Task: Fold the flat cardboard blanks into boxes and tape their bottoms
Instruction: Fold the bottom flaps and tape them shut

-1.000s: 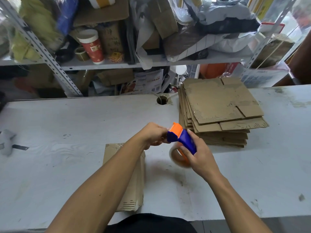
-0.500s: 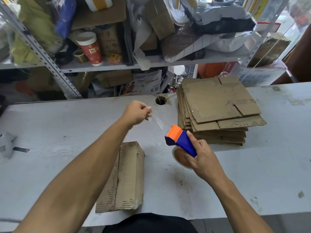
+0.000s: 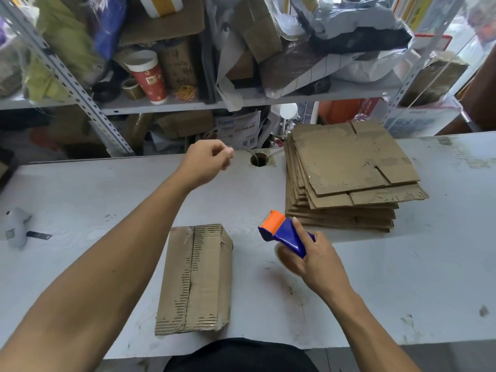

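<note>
My left hand (image 3: 208, 163) has gone far away from the tape roller. A second ago it was right up against the orange tip, pinching the end of the tape. Now it is up by the round hole (image 3: 259, 159) in the table (image 3: 402, 277), with the fingers curled in and pinched together. I think it is pulling out a long strip of clear tape, but the tape is too thin for me to see here. My right hand (image 3: 312, 260) is wrapped tight around the blue tape roller (image 3: 284, 233), just beside the box. The folded box (image 3: 197, 277) lies on the table in front of me, and I can see it all now because my arm moved off it. Its bottom flaps meet in a line down the middle. The flat pieces still to fold sit in a pile (image 3: 346, 173) behind my right hand. I think the strip goes down on that line next.
</note>
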